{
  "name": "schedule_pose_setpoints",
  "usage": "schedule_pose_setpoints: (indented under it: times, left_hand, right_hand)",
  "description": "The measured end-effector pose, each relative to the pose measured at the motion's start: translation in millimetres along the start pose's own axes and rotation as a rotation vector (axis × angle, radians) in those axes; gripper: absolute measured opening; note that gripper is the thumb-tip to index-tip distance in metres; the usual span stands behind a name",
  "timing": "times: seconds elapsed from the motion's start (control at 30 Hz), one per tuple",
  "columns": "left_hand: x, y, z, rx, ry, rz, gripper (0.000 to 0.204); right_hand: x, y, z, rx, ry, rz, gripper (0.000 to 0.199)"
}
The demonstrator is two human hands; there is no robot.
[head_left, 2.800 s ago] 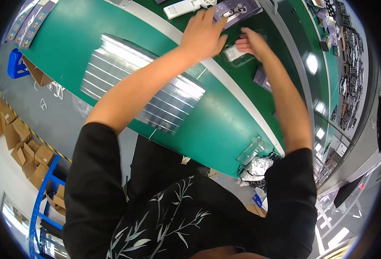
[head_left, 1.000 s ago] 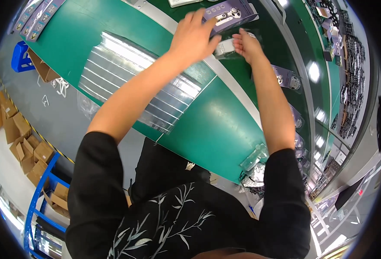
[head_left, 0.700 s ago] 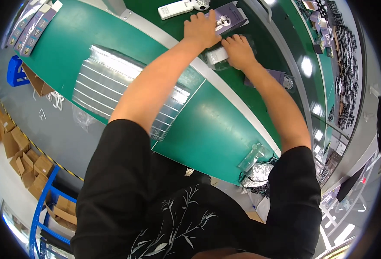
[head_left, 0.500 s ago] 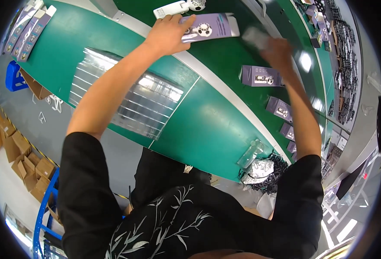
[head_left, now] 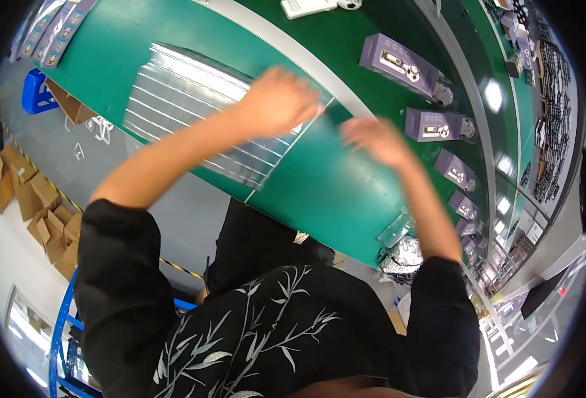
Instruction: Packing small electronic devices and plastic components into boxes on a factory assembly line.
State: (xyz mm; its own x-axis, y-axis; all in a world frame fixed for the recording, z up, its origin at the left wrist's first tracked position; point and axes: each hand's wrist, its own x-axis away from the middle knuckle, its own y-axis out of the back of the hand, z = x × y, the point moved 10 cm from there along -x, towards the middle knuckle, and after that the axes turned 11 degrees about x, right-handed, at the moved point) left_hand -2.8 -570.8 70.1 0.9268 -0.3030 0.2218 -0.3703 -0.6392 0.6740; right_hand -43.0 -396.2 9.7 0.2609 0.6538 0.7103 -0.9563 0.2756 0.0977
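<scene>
My left hand (head_left: pixel 283 103) is over the right part of a stack of clear ridged plastic sheets (head_left: pixel 196 93) on the green table. Its fingers look curled in, and whatever may be in them I cannot make out. My right hand (head_left: pixel 376 140) hovers above the green tabletop, its fingers smeared by motion and pointing toward the left hand. Beyond it, a purple box (head_left: pixel 399 63) with a picture of a white device lies on the dark green belt. A clear plastic piece (head_left: pixel 443 93) shows at that box's right end.
More purple boxes (head_left: pixel 429 125) line the belt toward the right. A white device (head_left: pixel 306 6) lies at the belt's far end. A clear plastic piece (head_left: pixel 395 229) and crumpled silver foil (head_left: pixel 404 255) sit at the table's right corner. Flat purple cartons (head_left: pixel 61 33) are stacked far left.
My left hand has let go of the purple box and come back over the plastic sheets. My right hand has moved left and nearer, off the belt. The view has shifted.
</scene>
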Motion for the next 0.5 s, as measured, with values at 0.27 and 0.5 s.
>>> schedule_pose_setpoints:
  times: [0.27, 0.5]
  left_hand:
    - [33.0, -2.8, 18.9, -0.145, -0.199, -0.300, 0.026]
    - [45.8, 31.7, 53.2, -0.181, -0.261, -0.395, 0.027]
  right_hand:
    - [-54.8, -164.7, 19.2, -0.566, -0.020, -0.196, 0.020]
    - [-18.5, -84.4, 0.2, -0.301, -0.104, -0.434, 0.030]
